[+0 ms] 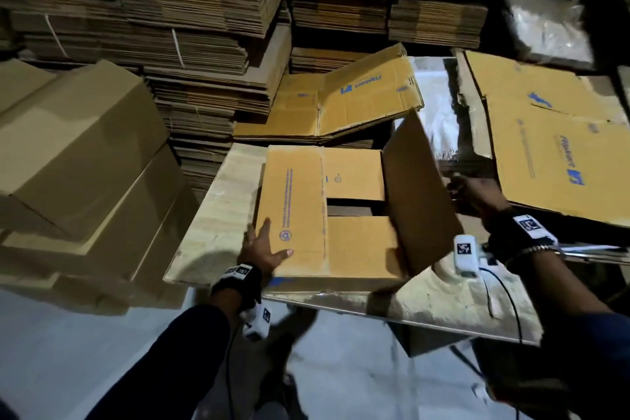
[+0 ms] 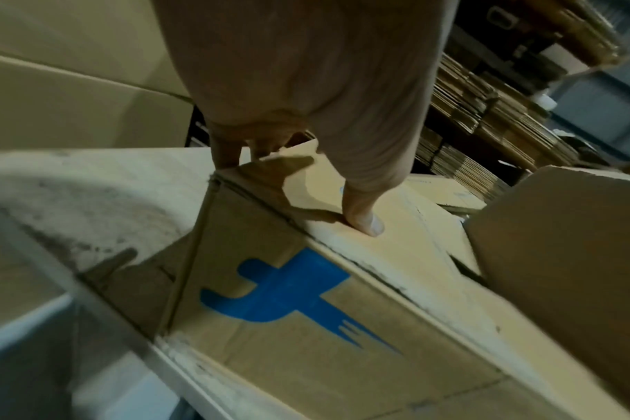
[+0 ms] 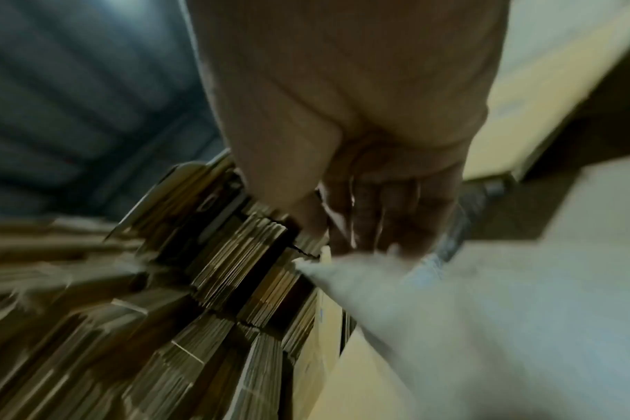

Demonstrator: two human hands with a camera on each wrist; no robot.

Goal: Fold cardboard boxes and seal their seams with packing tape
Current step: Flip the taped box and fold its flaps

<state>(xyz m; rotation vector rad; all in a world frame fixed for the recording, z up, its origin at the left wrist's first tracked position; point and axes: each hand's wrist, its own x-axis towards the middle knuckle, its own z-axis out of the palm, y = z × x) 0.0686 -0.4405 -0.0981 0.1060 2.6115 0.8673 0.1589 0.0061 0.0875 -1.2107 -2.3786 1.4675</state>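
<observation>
On the counter (image 1: 211, 201), the box (image 1: 327, 215) is sitting while the left hand (image 1: 264, 249) is pressing flat, fingers spread, on its folded flap; right hand (image 1: 474, 196), grip unclear, should be swinging the raised flap (image 1: 419, 194) squarely onto the seam.

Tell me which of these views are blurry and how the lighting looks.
Head view: dim, mostly sharp, the box and left hand clear, edges bowed by the wide lens. Left wrist view: slight blur, thumb shadow on cardboard. Right wrist view: heavy motion smear; right hand barely readable.
</observation>
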